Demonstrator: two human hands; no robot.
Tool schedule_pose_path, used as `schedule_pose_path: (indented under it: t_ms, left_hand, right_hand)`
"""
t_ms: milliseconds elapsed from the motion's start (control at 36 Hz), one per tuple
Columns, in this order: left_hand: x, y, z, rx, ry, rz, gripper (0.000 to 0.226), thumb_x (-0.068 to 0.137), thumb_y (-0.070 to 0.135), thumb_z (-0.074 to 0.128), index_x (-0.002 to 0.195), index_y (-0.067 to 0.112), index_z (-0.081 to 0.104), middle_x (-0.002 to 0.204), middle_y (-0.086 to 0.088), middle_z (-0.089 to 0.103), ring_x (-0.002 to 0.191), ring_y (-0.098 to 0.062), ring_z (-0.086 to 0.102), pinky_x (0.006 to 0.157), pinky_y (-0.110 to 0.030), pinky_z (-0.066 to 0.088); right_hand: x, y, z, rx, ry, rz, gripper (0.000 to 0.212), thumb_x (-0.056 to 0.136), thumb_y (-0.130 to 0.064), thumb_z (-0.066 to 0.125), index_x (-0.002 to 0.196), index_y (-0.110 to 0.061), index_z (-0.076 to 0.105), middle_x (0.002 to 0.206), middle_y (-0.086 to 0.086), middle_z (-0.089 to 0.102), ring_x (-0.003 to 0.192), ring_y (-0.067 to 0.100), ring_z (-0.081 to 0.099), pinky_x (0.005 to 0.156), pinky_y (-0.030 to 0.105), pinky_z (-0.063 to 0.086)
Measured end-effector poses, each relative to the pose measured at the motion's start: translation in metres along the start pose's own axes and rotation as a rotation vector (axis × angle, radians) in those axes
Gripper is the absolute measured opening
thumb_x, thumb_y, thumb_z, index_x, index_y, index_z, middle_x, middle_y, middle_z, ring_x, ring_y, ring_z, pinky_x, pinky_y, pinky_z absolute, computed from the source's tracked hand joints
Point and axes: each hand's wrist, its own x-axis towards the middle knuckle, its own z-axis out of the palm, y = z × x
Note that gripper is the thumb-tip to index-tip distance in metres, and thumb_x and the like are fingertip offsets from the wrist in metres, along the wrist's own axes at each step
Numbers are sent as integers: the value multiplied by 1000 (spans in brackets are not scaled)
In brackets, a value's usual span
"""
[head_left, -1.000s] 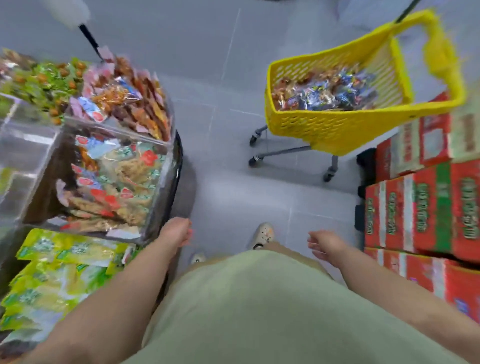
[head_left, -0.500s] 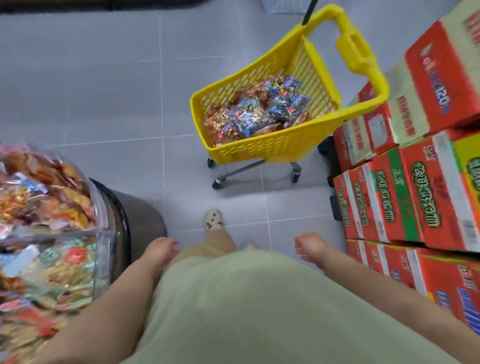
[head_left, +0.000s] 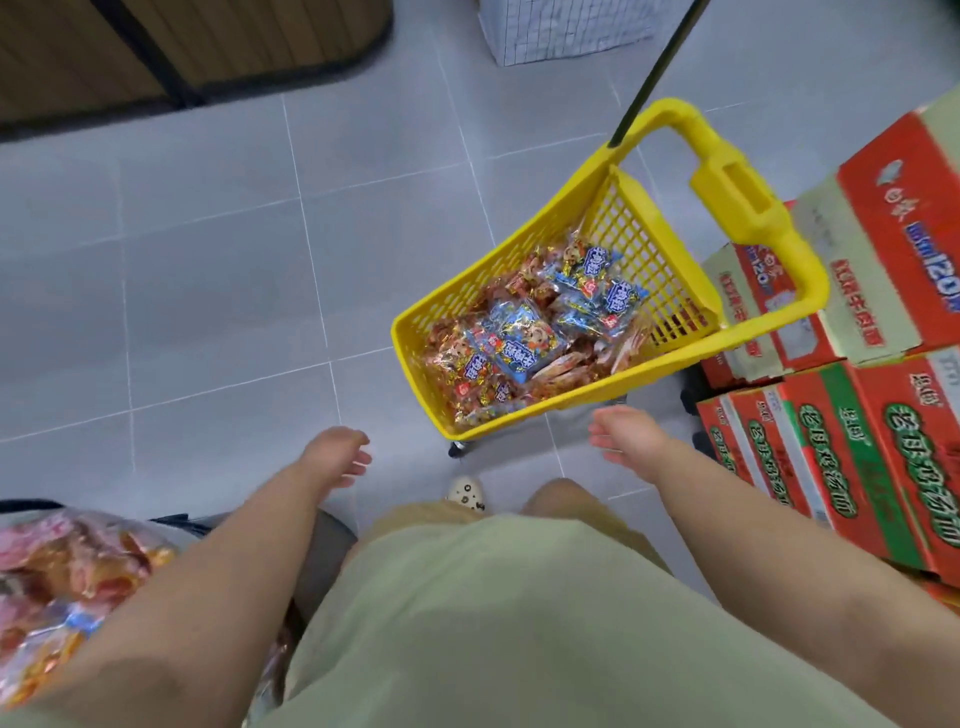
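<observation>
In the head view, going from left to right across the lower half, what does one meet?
snack packets -> left hand -> shoe -> right hand -> red cartons

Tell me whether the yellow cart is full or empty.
Partly full: snack packets cover the bottom of the yellow cart, piled well below its rim.
</observation>
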Motion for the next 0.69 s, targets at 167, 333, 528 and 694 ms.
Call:
schedule_pose_path:
  t_ms: [167,333,528,694]
  left_hand:
    - [26,37,9,-45,-27,-59,14,97,19,47,106,9,53,82,-8,59,67,-18,53,61,-27,39]
    - [38,49,39,-55,-37,-175,11,97,17,46,102,8,50,81,-9,56,65,-18,49,59,-25,35]
    - [65,66,60,-46,1,-253,16,96,16,45,82,10,50,88,-13,58,77,-26,52,68,-30,39]
    - [105,89,76,-52,139,-268,29,92,21,55,116,6,54,108,-21,60,101,-32,58,80,-32,40]
  right_hand:
    - [27,-48,9,-68,-25,37,11,95,-11,47,88,-15,54,74,4,54,60,12,50,55,21,39]
    - [62,-76,17,-240,-115,104,13,93,-15,51,82,-17,55,74,3,54,65,14,51,58,25,39]
    - [112,-138,28,-506,-225,109,20,92,-12,44,101,0,58,83,12,57,71,18,54,62,26,48]
    - [151,-170,42,-766,-211,2,25,95,-21,47,92,-2,62,89,17,64,82,25,62,74,33,48]
